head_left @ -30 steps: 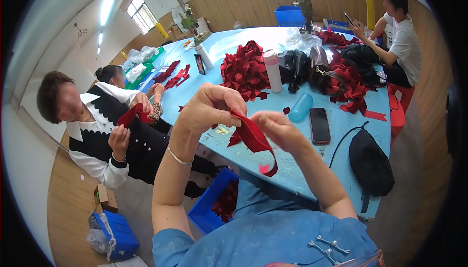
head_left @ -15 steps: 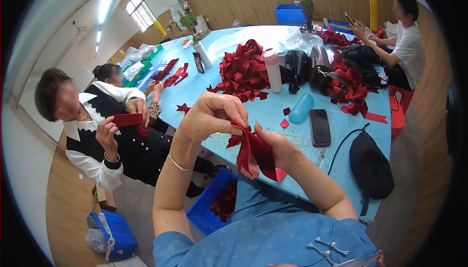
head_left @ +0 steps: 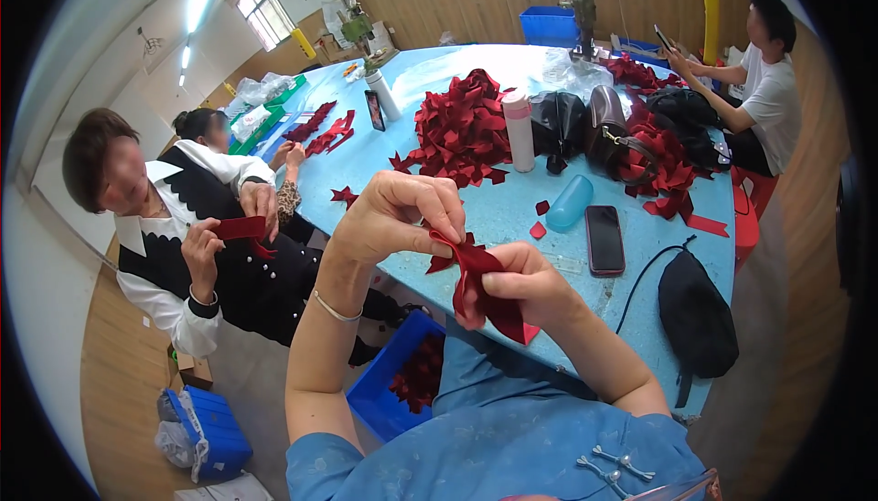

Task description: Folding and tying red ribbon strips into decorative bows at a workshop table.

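My left hand [head_left: 401,216] pinches the upper end of a folded dark-red fabric ribbon [head_left: 475,268]; my right hand [head_left: 529,283] grips its lower part, at the flat pale-blue tabletop's [head_left: 608,294] near edge. Fingers partly obscure the fold, apparently doubled.

The table [head_left: 663,222] is coloured light blue; dark red is shown by the ribbon [head_left: 472,270] above its near edge and the heap [head_left: 464,128] on it; a sleeve [head_left: 288,197] beside it is spotted brown.
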The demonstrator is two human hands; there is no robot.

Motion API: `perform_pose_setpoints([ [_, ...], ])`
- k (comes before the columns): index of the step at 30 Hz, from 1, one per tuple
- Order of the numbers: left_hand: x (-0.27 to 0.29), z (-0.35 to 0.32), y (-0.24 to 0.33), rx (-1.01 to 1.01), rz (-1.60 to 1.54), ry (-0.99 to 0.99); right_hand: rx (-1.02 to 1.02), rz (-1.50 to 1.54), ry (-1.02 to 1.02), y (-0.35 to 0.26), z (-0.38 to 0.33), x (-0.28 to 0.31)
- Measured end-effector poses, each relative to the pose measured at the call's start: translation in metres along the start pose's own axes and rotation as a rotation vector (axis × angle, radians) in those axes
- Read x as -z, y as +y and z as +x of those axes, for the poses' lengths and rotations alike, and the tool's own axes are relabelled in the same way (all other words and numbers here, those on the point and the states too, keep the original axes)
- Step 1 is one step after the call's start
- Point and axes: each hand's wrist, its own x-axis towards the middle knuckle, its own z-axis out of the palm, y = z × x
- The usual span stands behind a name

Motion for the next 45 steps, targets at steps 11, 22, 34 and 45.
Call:
perform_pose_setpoints([
  [11,-0.019,-0.023,-0.017,0.079,-0.052,0.289,0.441,-1.023,0.356,-0.005,0.008,0.007],
  [22,-0.038,-0.029,-0.026,0.118,-0.243,0.528,0.277,-1.004,0.293,-0.017,0.012,0.017],
  [34,-0.056,-0.028,-0.033,0.047,-0.228,0.659,0.29,-0.78,0.415,0.0,0.016,0.027],
  [45,-0.058,-0.019,-0.032,0.095,-0.111,0.706,0.221,-0.552,0.456,-0.01,0.013,0.023],
])
